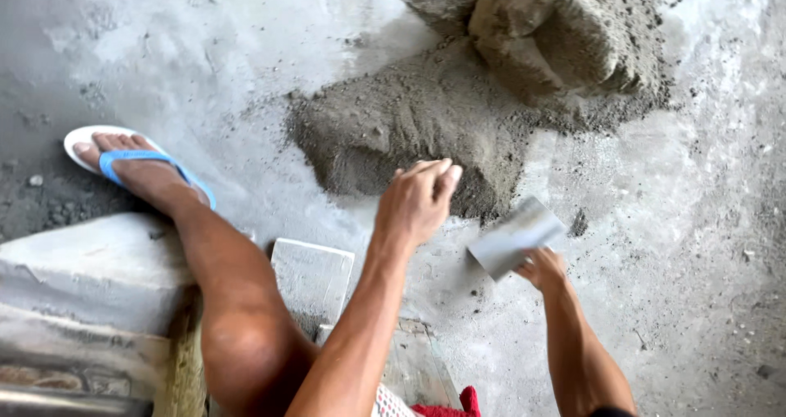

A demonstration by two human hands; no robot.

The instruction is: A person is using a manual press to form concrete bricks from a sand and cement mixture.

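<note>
Steel trowel (pixel 516 237) gripped in the right hand (pixel 542 268), blade tilted and pointing up and away from the fingers, just above the concrete floor (pixel 696 220). Mortar pile (pixel 426 130) just beyond the blade — grey, damp, heaped higher at the far end. Left hand (pixel 417 200) empty, fingers loosely curled, hovering at the near edge of the pile. Further left of that hand — a bare foot in a blue-strapped flip-flop (pixel 139 163) and a concrete block (pixel 311 278).

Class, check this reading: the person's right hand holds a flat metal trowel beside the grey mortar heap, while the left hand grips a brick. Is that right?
Not quite. The head view shows the left hand holding nothing, hovering over the edge of the mortar heap with fingers loosely curled. The right hand does hold the flat metal trowel beside the heap.
</note>
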